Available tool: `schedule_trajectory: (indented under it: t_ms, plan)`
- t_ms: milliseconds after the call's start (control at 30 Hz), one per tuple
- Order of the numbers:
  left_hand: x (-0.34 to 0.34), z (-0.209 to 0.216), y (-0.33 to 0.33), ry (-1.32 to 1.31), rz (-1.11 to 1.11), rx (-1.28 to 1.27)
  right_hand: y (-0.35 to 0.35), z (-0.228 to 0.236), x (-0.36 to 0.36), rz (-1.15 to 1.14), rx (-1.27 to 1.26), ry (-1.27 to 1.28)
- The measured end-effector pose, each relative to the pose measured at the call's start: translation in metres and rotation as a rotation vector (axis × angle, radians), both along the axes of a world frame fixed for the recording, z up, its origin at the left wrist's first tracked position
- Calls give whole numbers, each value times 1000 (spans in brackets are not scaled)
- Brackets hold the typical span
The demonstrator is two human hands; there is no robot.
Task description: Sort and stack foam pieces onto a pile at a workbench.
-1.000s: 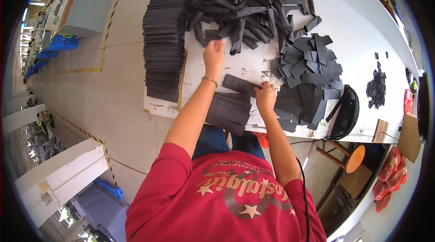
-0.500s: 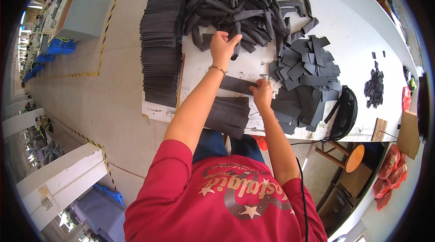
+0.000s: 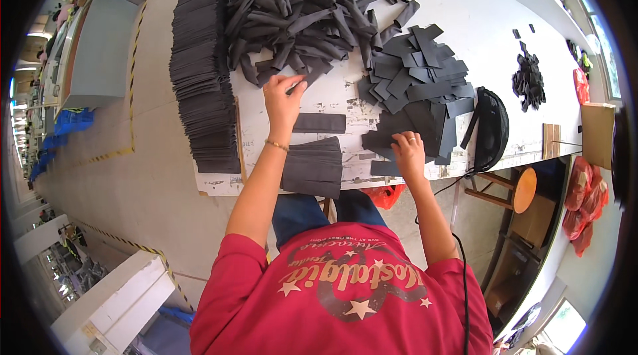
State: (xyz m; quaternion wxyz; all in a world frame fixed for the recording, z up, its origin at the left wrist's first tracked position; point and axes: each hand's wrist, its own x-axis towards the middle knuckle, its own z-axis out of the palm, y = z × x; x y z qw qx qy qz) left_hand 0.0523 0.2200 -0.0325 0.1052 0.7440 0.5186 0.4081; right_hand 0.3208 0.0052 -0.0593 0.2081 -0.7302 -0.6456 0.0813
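My left hand point(image 3: 284, 92) is closed at the near edge of a heap of rolled dark fabric pieces point(image 3: 299, 16). Between its thumb and fingers is the end of one rolled fabric piece point(image 3: 317, 77). A single flat dark fabric strip point(image 3: 319, 123) lies on the table below that hand, above a neat fanned stack of dark strips point(image 3: 312, 168). Over on the right, my right hand point(image 3: 409, 152) rests its slightly spread fingers on the near edge of a loose pile of flat dark strips point(image 3: 425, 122). Its fingertips touch the strips there.
A long, tightly packed row of dark folded pieces point(image 3: 203, 69) lines the left side of the white table point(image 3: 465, 16). Rightward are a black mesh pouch point(image 3: 490, 130), small black scraps point(image 3: 528, 79) and a cardboard box point(image 3: 598, 134). A round wooden stool point(image 3: 524, 190) stands below.
My right hand has let go of the flat strip, which now lies on the table, and has moved right to the loose pile. My left hand has come lower at the heap. The view has shifted.
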Motion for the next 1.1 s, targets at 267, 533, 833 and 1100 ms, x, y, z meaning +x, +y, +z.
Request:
schedule_trajectory:
  t_ms: [267, 533, 833, 1100]
  plan:
    - [0, 24, -45, -863, -157, -930, 0, -26, -4, 265, -126, -396]
    - [14, 29, -67, -1232, 201, -861, 26, 32, -15, -23, 165, 194]
    - [16, 36, -69, -1665, -8, -1123, 31, 85, -69, 34, 46, 502]
    - [10, 36, -76, -1630, -89, -1137, 26, 105, -83, 29, -173, 551]
